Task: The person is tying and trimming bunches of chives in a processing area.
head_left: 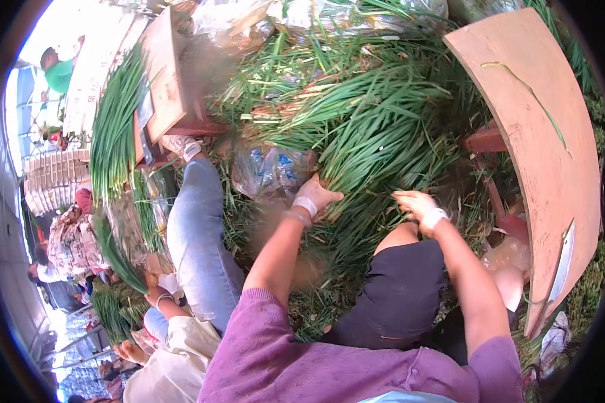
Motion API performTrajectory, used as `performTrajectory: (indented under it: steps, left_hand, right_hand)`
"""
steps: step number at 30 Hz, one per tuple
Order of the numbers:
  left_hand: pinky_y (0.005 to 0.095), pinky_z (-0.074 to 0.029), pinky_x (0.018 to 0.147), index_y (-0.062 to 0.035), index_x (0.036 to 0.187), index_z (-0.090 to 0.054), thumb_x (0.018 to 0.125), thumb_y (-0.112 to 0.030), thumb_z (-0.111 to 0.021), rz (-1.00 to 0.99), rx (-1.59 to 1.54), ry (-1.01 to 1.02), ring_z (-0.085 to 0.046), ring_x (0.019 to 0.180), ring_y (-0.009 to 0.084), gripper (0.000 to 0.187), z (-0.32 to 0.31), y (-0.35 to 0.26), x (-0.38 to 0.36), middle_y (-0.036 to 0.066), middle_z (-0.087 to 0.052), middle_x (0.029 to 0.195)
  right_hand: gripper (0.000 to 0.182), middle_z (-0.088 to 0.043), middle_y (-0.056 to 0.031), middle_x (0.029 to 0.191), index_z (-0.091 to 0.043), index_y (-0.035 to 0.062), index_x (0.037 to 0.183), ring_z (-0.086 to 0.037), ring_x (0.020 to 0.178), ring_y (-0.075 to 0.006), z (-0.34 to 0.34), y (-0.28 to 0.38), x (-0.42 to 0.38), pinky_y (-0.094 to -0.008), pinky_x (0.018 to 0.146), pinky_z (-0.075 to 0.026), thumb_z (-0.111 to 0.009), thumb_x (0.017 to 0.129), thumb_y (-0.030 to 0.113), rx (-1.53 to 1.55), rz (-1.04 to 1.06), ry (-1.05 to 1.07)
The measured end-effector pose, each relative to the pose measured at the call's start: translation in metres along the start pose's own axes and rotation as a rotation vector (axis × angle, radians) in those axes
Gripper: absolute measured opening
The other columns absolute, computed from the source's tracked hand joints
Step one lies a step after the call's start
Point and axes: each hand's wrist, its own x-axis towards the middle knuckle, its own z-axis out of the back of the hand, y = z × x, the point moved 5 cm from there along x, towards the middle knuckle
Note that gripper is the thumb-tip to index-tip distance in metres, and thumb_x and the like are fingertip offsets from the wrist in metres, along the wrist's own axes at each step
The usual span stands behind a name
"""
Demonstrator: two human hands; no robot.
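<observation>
A big heap of long green chives (pixel 376 114) lies in front of me. My left hand (pixel 314 196), with tape on the fingers, grips the base of a bundle of chives (pixel 356 161) from the pile. My right hand (pixel 418 207), also taped, hovers with fingers apart just right of that bundle, over loose stalks and my knee. Purple sleeves cover my upper arms.
A wooden board (pixel 538 148) with a knife (pixel 563 262) stands at the right. A person in jeans (pixel 198 235) sits at my left beside another board (pixel 163 74) with a knife and more chives (pixel 114 121). Plastic bags (pixel 269 171) lie in the pile.
</observation>
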Motion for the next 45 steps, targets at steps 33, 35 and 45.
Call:
performTrajectory:
  steps: [33, 35, 45]
  left_hand:
    - [0.0377, -0.05, 0.089, -0.0006, 0.127, -0.047, 0.082, -0.023, -0.066, -0.282, -0.725, 0.157, -0.06, 0.103, 0.023, 0.054, 0.137, -0.299, -0.332, 0.012, -0.059, 0.118]
    - [0.0336, -0.046, 0.091, -0.0012, 0.123, -0.053, 0.076, -0.007, -0.065, -0.296, -0.746, 0.182, -0.059, 0.1, 0.0194, 0.049, 0.126, -0.325, -0.332, 0.008, -0.061, 0.114]
    - [0.0329, -0.052, 0.077, -0.0033, 0.11, -0.058, 0.085, -0.023, -0.063, 0.005, -0.741, 0.817, -0.063, 0.084, 0.0172, 0.033, -0.134, -0.362, -0.308, 0.006, -0.065, 0.095]
  right_hand:
    - [0.054, -0.062, -0.0083, 0.114, -0.053, 0.0024, 0.122, -0.057, 0.103, -0.0189, -0.17, 0.153, -0.292, -0.032, 0.091, -0.045, -0.071, 0.079, 0.03, 0.282, 0.753, 0.39]
    - [0.062, -0.062, -0.013, 0.109, -0.038, -0.0012, 0.13, -0.06, 0.099, -0.017, -0.141, 0.161, -0.32, -0.0302, 0.088, -0.049, -0.071, 0.08, 0.015, 0.414, 0.751, 0.388]
    - [0.035, -0.063, -0.0113, 0.102, -0.053, 0.0026, 0.114, -0.064, 0.086, -0.0227, 0.038, -0.04, -0.325, -0.0393, 0.077, -0.053, -0.062, 0.087, 0.022, 1.006, 0.566, -0.045]
